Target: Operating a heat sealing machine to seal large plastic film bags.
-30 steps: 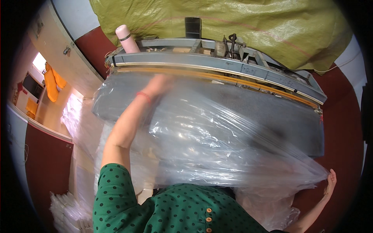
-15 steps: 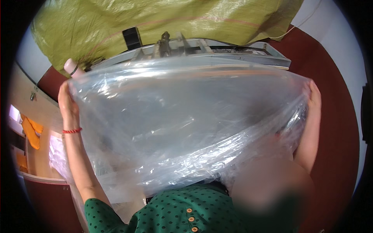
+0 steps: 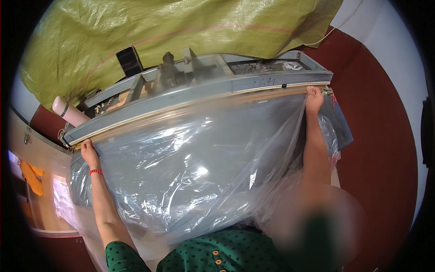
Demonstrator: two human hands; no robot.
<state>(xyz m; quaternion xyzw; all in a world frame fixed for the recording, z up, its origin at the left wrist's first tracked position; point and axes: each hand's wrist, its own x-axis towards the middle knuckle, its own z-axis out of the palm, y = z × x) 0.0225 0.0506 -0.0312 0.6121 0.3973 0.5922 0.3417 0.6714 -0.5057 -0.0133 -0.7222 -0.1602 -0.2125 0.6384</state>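
Note:
A wide clear plastic sheet [image 3: 181, 172] stretches between my two hands over a grey surface, its lower folds bunched against my body. At the left end of a long grey metal bar [image 3: 181, 95], my left hand [image 3: 89, 153] is closed on the sheet's far edge. My right hand [image 3: 314, 97] pinches the same edge near the bar's right end. Both hands rest close beside a copper-coloured strip [image 3: 249, 96] that runs along the bar's near side. Fingertips are partly hidden.
Behind the bar, the metal frame has a tray [image 3: 267, 66] with scraps. A black phone [image 3: 129, 61] leans on a yellow-green woven sheet [image 3: 181, 22]. A pink bottle [image 3: 70, 112] lies at the left end. Orange cloth [image 3: 31, 177] shows at far left; red-brown floor [image 3: 376, 136] lies right.
Both hands have come down and inward, bringing the sheet's far edge from in the air to the bar. The bar and strip, covered before, now show.

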